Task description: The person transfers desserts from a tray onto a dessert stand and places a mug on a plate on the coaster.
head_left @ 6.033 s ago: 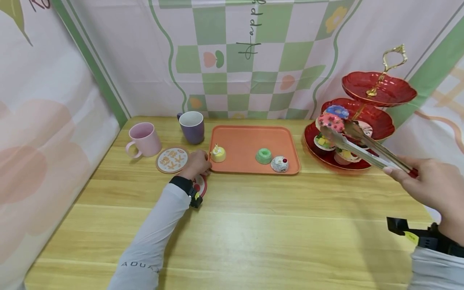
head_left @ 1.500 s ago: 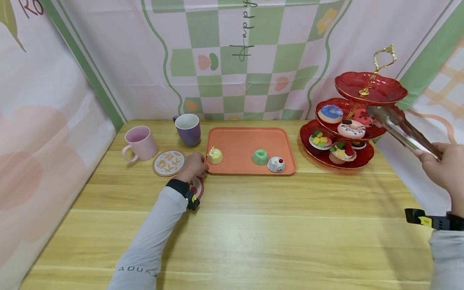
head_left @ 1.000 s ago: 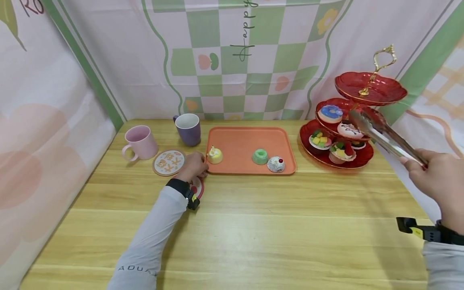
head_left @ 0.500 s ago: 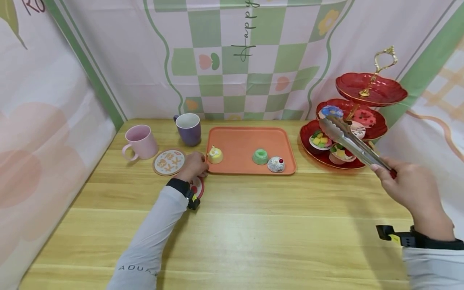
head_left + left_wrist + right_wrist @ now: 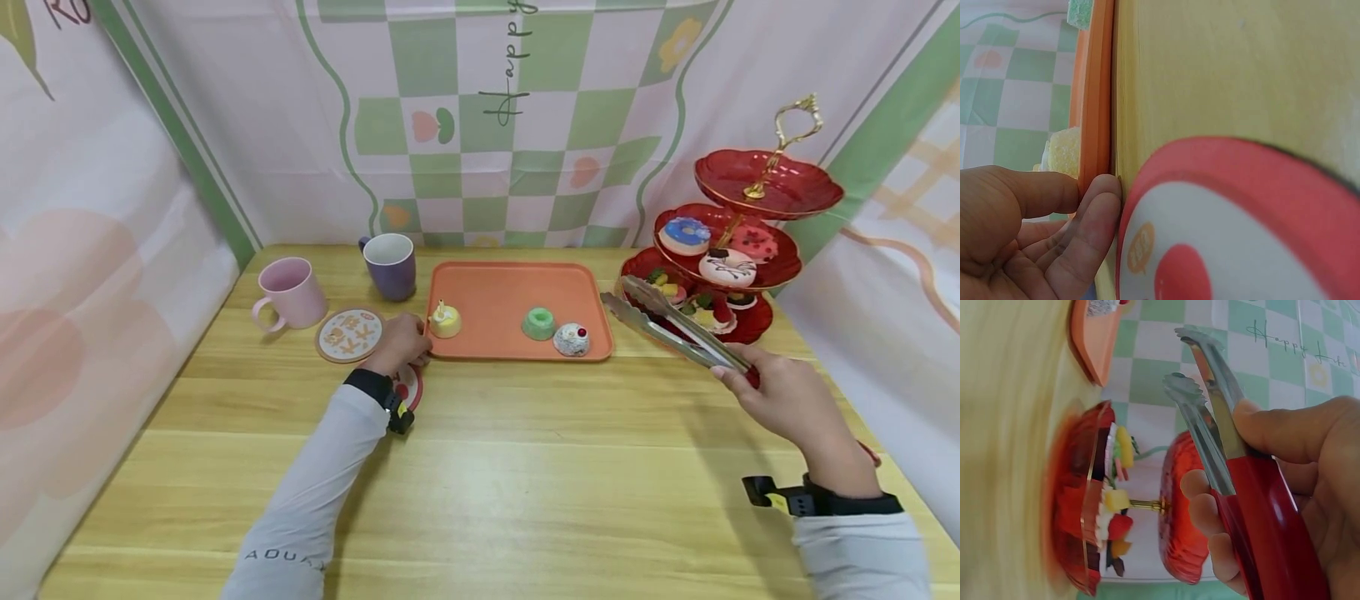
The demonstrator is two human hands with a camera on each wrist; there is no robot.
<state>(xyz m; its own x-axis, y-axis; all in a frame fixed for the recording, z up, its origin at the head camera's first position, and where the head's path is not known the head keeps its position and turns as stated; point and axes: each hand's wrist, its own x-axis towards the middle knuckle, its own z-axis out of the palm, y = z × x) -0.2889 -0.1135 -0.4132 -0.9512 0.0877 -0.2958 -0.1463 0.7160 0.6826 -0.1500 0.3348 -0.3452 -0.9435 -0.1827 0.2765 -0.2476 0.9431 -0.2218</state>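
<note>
My left hand [image 5: 401, 343] pinches the front left corner of the orange tray [image 5: 495, 287], thumb on the rim. Under that wrist lies a red-rimmed coaster [image 5: 1179, 169], partly hidden. Red-handled metal tongs [image 5: 1272, 525] are in my right hand [image 5: 798, 404], their tips parted with nothing between them, in front of the red tiered stand [image 5: 813, 187]. On its middle tier sit a blue doughnut [image 5: 685, 235], a pink doughnut [image 5: 756, 242] and a white doughnut [image 5: 727, 268]. The tray carries a yellow cake [image 5: 446, 322], a green ring cake [image 5: 538, 325] and a white cherry-topped cake [image 5: 572, 340].
Cupcakes on the stand's bottom tier are partly covered by the tongs in the head view. Left of the tray stand a purple mug [image 5: 393, 275] and a pink mug [image 5: 296, 296], with a round patterned coaster [image 5: 350, 335] near them. A printed cloth [image 5: 420, 50] hangs behind the table.
The pink doughnut, at the tong tips earlier, now lies on the middle tier. The tongs have come away from it, forward and left, toward the tray. My left hand stays at the tray corner.
</note>
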